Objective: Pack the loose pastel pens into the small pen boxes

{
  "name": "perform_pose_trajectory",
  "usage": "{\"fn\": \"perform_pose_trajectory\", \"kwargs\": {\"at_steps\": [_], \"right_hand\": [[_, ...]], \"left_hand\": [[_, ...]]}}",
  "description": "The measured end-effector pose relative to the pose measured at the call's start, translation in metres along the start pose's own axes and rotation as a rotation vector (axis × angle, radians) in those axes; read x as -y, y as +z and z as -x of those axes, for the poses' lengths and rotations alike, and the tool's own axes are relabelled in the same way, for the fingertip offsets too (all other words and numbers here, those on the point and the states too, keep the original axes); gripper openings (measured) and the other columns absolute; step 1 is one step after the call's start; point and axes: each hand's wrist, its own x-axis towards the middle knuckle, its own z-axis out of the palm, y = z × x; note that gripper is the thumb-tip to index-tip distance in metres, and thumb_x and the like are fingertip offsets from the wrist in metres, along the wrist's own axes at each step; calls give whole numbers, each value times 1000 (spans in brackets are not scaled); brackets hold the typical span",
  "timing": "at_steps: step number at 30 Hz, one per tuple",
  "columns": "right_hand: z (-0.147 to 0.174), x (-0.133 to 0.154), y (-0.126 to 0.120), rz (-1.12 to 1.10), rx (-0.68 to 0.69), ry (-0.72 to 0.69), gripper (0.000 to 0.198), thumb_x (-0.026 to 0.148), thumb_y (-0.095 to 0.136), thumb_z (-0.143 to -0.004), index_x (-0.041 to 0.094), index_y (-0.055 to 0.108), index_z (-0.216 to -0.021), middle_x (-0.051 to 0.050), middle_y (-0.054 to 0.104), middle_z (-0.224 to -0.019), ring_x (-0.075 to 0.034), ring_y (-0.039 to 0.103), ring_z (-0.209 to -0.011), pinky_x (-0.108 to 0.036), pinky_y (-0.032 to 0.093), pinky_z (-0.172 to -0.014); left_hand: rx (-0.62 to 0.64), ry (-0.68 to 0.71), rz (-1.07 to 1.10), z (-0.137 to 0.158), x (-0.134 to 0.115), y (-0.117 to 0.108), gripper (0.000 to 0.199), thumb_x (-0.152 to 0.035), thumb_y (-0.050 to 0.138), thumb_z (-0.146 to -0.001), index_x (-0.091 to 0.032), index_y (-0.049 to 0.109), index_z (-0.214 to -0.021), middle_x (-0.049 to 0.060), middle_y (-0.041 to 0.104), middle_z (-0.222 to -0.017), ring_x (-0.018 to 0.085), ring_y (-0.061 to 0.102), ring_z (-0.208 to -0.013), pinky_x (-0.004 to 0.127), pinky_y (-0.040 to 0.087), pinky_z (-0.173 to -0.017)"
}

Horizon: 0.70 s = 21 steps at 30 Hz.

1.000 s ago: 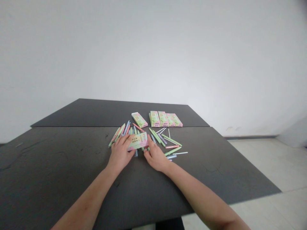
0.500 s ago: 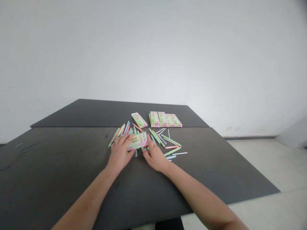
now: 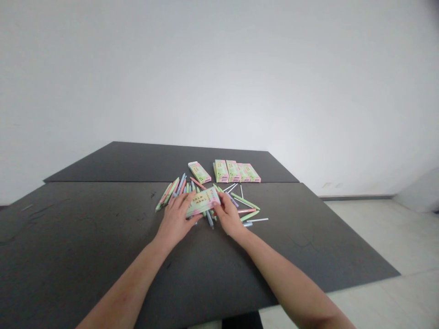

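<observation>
A small pink-and-green pen box [image 3: 205, 201] is held between both hands, tilted above a pile of pens. My left hand [image 3: 174, 217] grips its left end, thumb below and fingers over the top. At the other end, my right hand [image 3: 229, 216] is closed on the box's edge. Beneath and around it lie pastel pens, among them several green and pink pens [image 3: 168, 194] to the left. A green pen [image 3: 246, 201] lies to the right, and a grey-blue pen [image 3: 210, 220] sticks out under the box. The hands hide part of the pile.
Behind the pile, a single box [image 3: 199, 172] with a white end lies at an angle. Right of it stands a row of similar boxes [image 3: 233, 171]. Thin white sticks [image 3: 259, 220] lie at right on the dark table [image 3: 103, 237]. A white wall [image 3: 206, 68] rises behind.
The box and both hands have shifted slightly to the right. The grey-blue pen under the box now shows further right. The boxes behind look the same.
</observation>
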Motion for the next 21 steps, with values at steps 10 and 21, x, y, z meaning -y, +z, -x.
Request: {"fn": "perform_pose_trajectory", "kwargs": {"at_steps": [10,21], "right_hand": [[-17,-3,-16,-333,-188,139,35,44,58,-83,17,56,-105,1,60,-75,-12,53,-59,-26,49,-56],[-12,3,3,-568,-78,183,37,44,74,-71,19,58,-92,2,59,-70,-11,52,-59,-23,46,-54]], "left_hand": [[44,-37,112,5,4,5,74,-44,66,-79,-20,35,-141,13,48,-138,30,45,-131,45,39,-108],[-2,-122,184,4,-14,8,61,-41,65,-79,-17,44,-132,14,53,-130,29,51,-124,42,43,-104]]}}
